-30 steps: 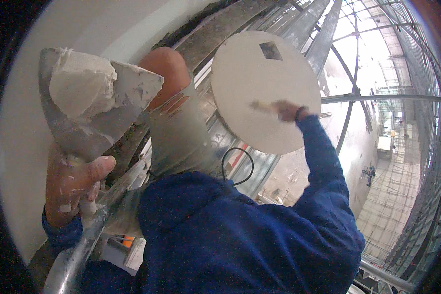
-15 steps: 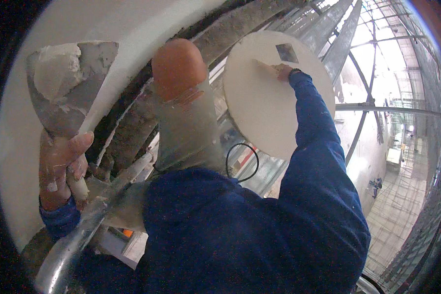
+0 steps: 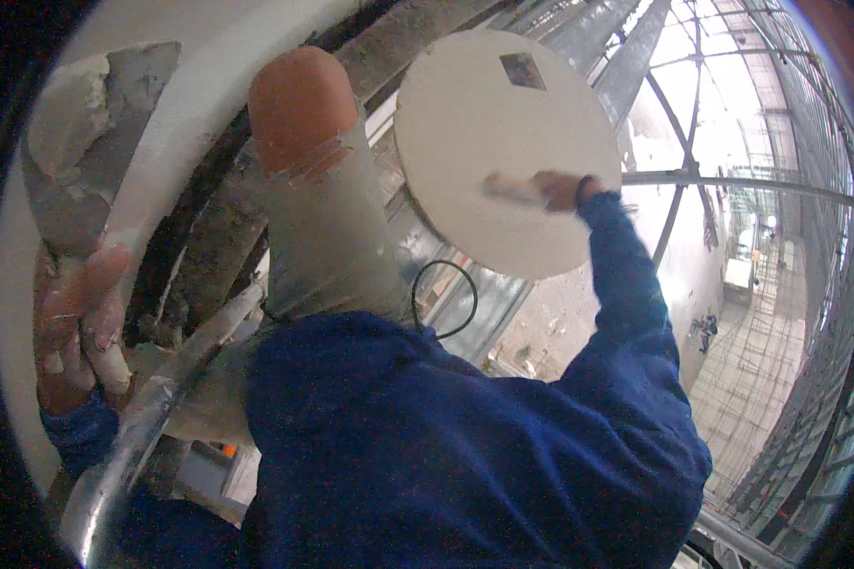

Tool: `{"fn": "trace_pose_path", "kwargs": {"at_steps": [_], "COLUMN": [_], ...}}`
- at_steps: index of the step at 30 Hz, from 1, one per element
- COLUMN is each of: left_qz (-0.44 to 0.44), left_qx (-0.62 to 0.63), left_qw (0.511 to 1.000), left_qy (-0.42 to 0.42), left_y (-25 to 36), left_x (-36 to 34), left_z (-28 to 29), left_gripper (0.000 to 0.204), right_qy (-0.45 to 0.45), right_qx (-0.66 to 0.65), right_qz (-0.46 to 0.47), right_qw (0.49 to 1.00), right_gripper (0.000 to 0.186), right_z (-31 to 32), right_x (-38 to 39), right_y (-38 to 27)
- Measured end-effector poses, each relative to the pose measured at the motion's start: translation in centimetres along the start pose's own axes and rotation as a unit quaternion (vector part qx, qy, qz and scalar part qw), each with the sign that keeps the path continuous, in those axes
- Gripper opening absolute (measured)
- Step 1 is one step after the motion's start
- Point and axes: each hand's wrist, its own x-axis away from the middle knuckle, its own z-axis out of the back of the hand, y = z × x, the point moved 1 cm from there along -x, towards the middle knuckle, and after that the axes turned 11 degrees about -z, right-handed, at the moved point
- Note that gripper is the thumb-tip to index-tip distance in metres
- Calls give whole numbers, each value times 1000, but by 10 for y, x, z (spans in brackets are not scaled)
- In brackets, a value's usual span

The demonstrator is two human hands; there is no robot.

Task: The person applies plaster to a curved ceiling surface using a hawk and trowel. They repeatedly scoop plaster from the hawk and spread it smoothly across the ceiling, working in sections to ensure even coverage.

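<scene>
At the far left, my left hand [image 3: 76, 322] is wrapped round the handle of a wide putty knife [image 3: 147, 104], blade up. A thick lump of whitish putty [image 3: 62, 109] covers much of the blade. My right arm reaches forward over a round, off-white panel [image 3: 484, 114]. On it lies my right hand [image 3: 565, 190], blurred by motion, with a pale, elongated thing [image 3: 510, 188] projecting leftward from its fingers; its kind cannot be made out. Near the panel's far edge is a dark square [image 3: 523, 71], an opening or patch.
A metal pipe [image 3: 152, 417] runs beside my left forearm. Between my arms rises a greenish-grey covered shape with a brown rounded cap [image 3: 304, 100]. A black cable loop [image 3: 446, 299] hangs before the panel. Scaffold tubes [image 3: 750, 180] cross at right, with a floor far below.
My right hand has moved nearer to me across the round panel, away from the dark square. The whole view has shifted; my left hand still holds the loaded putty knife.
</scene>
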Motion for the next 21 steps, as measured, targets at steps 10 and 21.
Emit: {"fn": "trace_pose_path", "kwargs": {"at_steps": [10, 21], "left_qz": [-158, -25], "left_qx": [-174, -172], "left_qw": [969, 985], "left_qy": [-71, 6], "left_y": [17, 12], "left_x": [-8, -16], "left_z": [-2, -11], "left_gripper": [57, 52], "right_qy": [124, 109], "right_qx": [-154, -159], "right_qz": [-187, -75], "right_qw": [962, 979], "right_gripper": [40, 48], "right_z": [-22, -74], "right_x": [-105, -56], "right_y": [205, 128]}}
